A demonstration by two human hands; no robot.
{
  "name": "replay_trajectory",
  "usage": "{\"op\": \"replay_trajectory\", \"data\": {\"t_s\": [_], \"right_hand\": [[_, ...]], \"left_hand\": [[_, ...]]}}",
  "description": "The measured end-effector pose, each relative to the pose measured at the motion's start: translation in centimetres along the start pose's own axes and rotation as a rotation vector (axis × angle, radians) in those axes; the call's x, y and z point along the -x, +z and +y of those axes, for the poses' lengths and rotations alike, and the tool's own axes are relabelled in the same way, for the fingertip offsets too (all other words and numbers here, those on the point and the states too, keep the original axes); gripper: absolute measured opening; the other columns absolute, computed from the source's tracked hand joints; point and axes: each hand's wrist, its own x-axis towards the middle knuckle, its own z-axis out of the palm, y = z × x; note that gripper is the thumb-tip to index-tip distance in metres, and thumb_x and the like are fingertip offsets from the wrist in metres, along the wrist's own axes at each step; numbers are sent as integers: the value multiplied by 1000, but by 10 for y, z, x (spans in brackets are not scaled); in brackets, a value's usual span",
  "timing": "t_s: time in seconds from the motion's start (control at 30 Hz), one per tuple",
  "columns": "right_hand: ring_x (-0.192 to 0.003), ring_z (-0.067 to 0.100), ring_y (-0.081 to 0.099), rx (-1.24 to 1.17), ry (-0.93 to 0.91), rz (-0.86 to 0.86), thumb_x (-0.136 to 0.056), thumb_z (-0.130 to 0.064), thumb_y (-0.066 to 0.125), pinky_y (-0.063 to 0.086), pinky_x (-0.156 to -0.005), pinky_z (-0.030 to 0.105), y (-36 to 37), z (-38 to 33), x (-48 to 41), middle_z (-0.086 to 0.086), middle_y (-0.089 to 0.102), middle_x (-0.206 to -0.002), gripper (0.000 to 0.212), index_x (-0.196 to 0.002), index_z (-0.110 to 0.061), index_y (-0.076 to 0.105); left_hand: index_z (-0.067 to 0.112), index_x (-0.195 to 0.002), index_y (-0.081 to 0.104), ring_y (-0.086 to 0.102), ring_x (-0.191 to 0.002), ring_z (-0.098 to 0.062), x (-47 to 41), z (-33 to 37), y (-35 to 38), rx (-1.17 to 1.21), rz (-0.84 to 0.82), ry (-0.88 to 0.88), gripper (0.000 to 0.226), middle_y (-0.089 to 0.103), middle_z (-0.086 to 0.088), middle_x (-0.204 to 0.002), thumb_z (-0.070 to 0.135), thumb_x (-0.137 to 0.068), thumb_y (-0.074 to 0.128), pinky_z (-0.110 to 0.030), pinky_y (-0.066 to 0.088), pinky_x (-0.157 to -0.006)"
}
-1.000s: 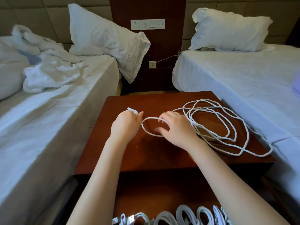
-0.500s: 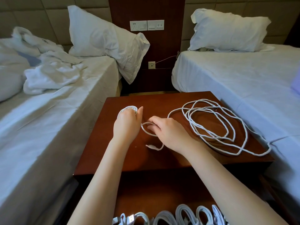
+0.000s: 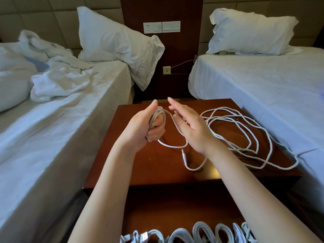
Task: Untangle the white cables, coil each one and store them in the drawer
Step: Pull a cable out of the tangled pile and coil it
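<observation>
Well, the left hand (image 3: 140,127) has come up off the nightstand (image 3: 133,172) since half a second ago, fingers clenched round a small coil (image 3: 157,116) of white cable, thumb pointing up. The right hand (image 3: 191,127), which was pinching the strand (image 3: 171,146) then, is now released, fingers straight and together, palm turned toward the left one. The strand passes its fingers, touching them I think, and drops to the wood, where its plug end (image 3: 184,156) lies. The tangled cable (image 3: 245,130) sits unmoved on the right of the top. Along the bottom edge stand finished coils (image 3: 198,233)
</observation>
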Motion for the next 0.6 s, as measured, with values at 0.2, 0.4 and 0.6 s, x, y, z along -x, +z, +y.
{"op": "replay_trajectory", "data": {"t_s": [0.2,0.4,0.6], "right_hand": [[-114,4,55,-226,-40,-91,-104,-31,36,41,-95,21,-1,-9,2,-22,63,-112,27,-120,-43,54],[-76,-1,57,-219,-39,-62,-102,-28,36,45,-71,14,-3,-11,2,-25,61,-80,23,-111,-24,57],[-62,7,53,-215,-34,-49,-101,-32,38,43,-59,24,-5,-10,2,-14,58,-69,18,-98,-29,55]], "left_hand": [[14,-54,38,22,-37,-11,6,4,9,-70,-151,-15,55,30,2,-40,51,-95,31,-20,24,-38],[12,-50,37,26,-32,-10,3,2,21,-12,-82,-44,59,30,1,-36,51,-93,29,-16,27,-36],[12,-45,38,34,-34,-17,3,4,30,-117,6,-34,64,40,-7,-37,56,-90,28,-20,33,-39]]}}
